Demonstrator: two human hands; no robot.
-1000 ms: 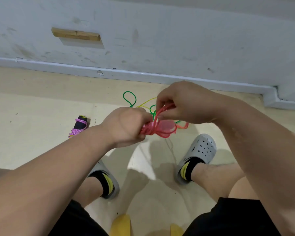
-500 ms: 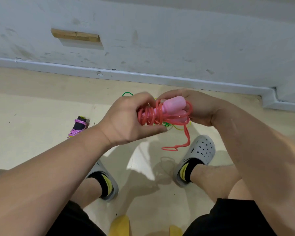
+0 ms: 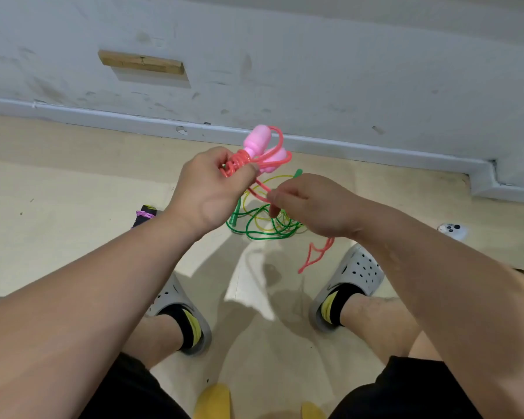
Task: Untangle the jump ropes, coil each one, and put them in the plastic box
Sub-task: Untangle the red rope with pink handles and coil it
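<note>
Left hand (image 3: 212, 192) round pink rope coil (image 3: 239, 165); right hand (image 3: 315, 207) pinch-tight on half-hidden tail (image 3: 261, 187)

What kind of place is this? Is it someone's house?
Likely a plain indoor room, though I cannot tell whether it is a house. There is a scuffed white wall with a baseboard, a smooth pale floor, and tangled green and yellow jump ropes lying on it.
</note>
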